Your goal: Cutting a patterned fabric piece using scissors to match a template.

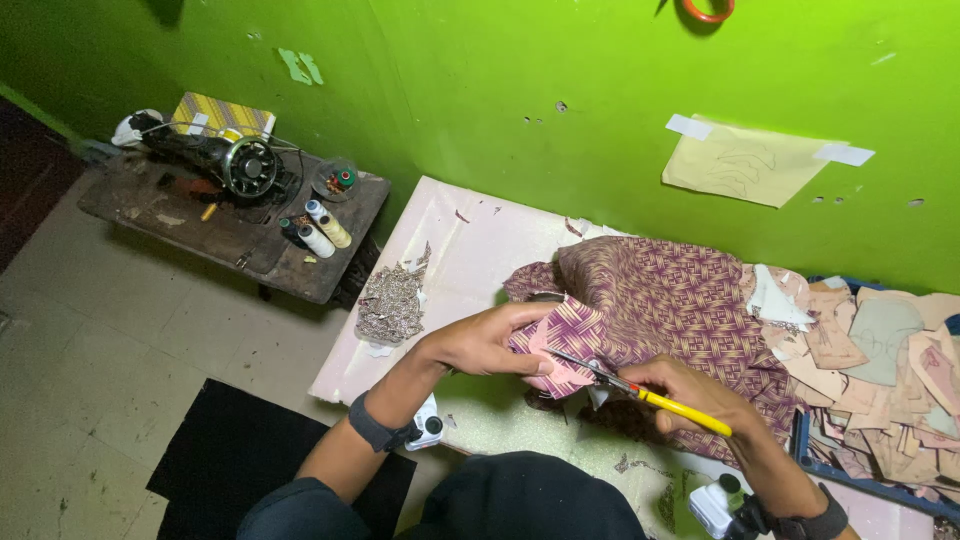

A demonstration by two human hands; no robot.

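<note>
My left hand grips a small piece of purple patterned fabric over the white table. My right hand holds yellow-handled scissors, whose blades reach into the edge of that piece. Just behind lies a large heap of the same purple patterned cloth. Both wrists wear dark bands with small white devices.
A pile of cut fabric pieces and paper patterns fills a blue tray at the right. A small grey scrap heap lies on the table's left. A black sewing machine with thread spools stands on a dark table at the left. A black mat lies on the floor.
</note>
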